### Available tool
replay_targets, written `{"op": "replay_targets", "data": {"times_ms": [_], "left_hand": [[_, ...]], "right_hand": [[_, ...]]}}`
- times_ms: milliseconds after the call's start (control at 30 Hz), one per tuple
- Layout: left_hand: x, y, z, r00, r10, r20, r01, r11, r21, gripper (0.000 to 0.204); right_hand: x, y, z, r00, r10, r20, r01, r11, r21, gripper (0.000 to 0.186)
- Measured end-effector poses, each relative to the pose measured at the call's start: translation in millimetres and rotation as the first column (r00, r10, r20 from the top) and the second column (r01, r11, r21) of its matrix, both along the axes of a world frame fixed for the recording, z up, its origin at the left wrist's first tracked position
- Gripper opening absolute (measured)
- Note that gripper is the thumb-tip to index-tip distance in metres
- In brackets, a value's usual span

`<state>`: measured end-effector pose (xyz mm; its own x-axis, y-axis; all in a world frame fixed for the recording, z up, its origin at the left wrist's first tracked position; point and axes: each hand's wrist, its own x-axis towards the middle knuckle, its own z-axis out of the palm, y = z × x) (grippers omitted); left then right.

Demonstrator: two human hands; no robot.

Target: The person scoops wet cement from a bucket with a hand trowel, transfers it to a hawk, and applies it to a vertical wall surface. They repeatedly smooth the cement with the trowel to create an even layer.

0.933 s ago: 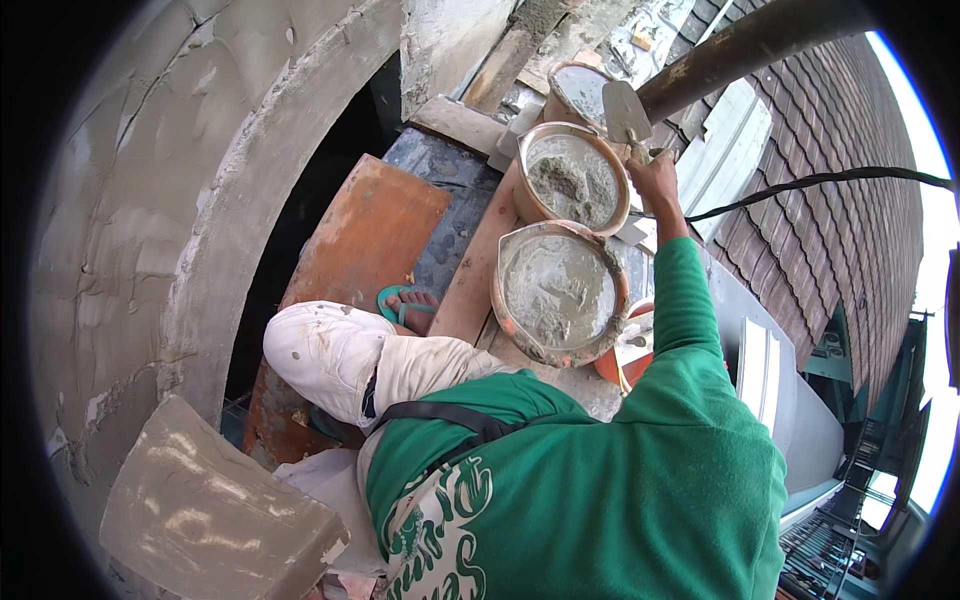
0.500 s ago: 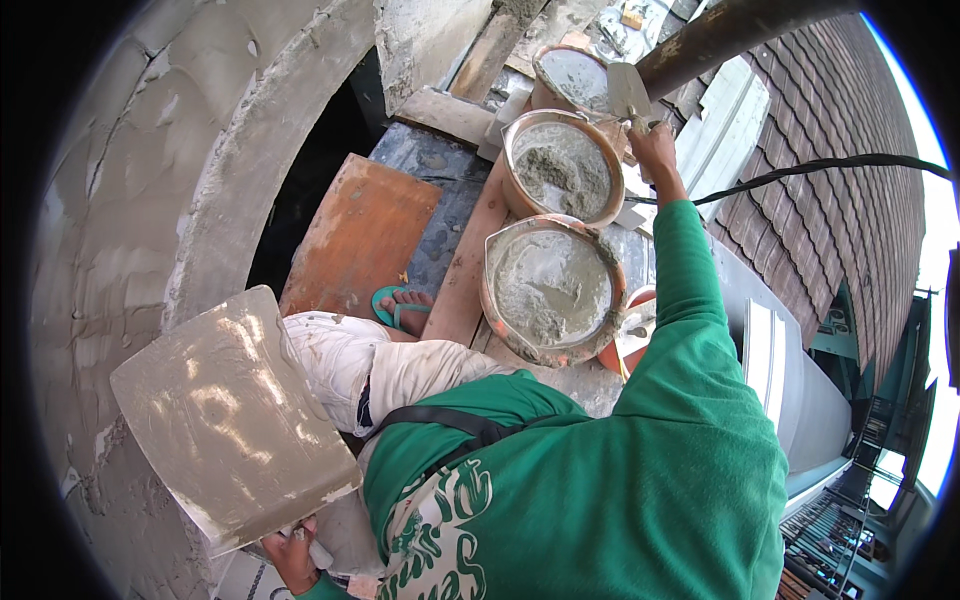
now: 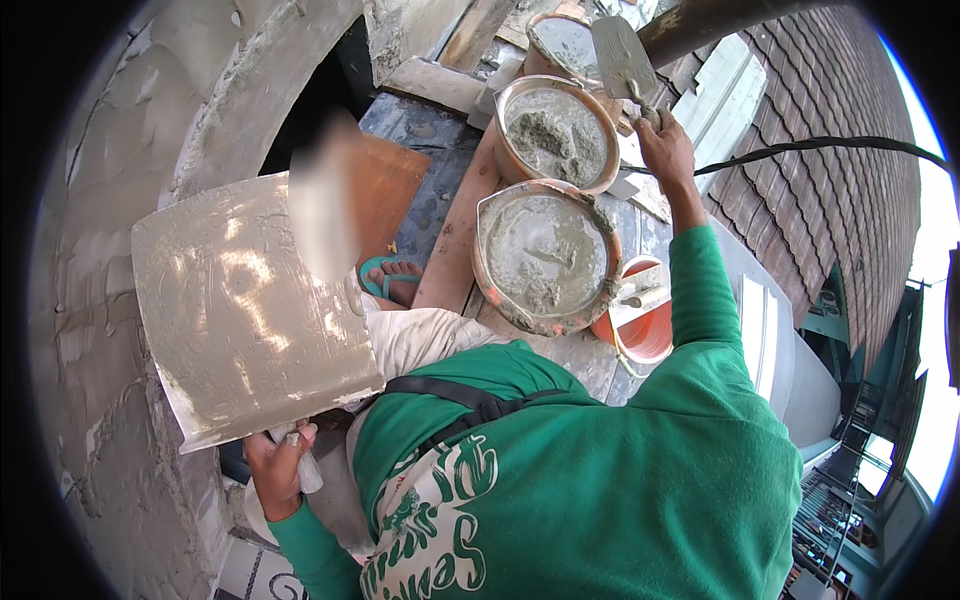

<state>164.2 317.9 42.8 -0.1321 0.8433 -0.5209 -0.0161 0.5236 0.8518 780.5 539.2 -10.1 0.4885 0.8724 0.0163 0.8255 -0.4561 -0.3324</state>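
Observation:
In my right hand (image 3: 666,150) is a trowel (image 3: 622,62) with a grey, mortar-smeared blade, held up past the buckets. My left hand (image 3: 278,462) grips the pale handle of a plasterer's hawk (image 3: 255,310), a broad square board coated with a thin wet layer of mortar. Ahead of me stand a near bucket (image 3: 482,255) of wet, soupy mortar and a middle bucket (image 3: 505,135) with a thicker heap in it. A third bucket (image 3: 532,45) sits behind them, partly hidden by the trowel blade.
Left of me curves a freshly plastered wall (image 3: 95,330). An orange-brown board (image 3: 390,185) lies by my sandalled foot (image 3: 395,275). A small orange bucket (image 3: 645,340) holds a float-like tool. A black cable (image 3: 830,143) crosses toward the tiled roof (image 3: 800,120); a thick pipe (image 3: 700,25) runs above.
The hawk has risen and shifted right with my left hand. My right hand has turned the trowel so its blade points up and left. The small orange bucket shows more fully.

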Motion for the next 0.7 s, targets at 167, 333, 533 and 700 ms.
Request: {"op": "replay_targets", "data": {"times_ms": [167,333,533,700], "left_hand": [[-11.2,11.9,-9.9,0.991,-0.101,-0.083,0.106,0.993,0.056,0.057],[-18.8,-1.7,-13.5,0.999,-0.030,0.036,0.027,0.997,0.077,0.057],[-35.8,-25.3,-11.9,0.998,0.064,0.007,-0.064,0.997,0.049,0.060],[-51.8,-24.9,-13.2,0.997,0.039,0.063,-0.042,0.997,0.062,0.061]], "right_hand": [[-4.2,-24.6,45.7,0.905,0.266,0.332,-0.218,0.960,-0.175,0.043],[-8.8,-33.1,66.9,0.824,0.340,0.454,-0.163,0.909,-0.384,0.048],[-24.6,-15.9,69.3,0.808,0.346,0.478,-0.209,0.925,-0.317,0.060],[-36.2,4.9,70.3,0.748,0.444,0.494,-0.174,0.848,-0.500,0.060]]}}
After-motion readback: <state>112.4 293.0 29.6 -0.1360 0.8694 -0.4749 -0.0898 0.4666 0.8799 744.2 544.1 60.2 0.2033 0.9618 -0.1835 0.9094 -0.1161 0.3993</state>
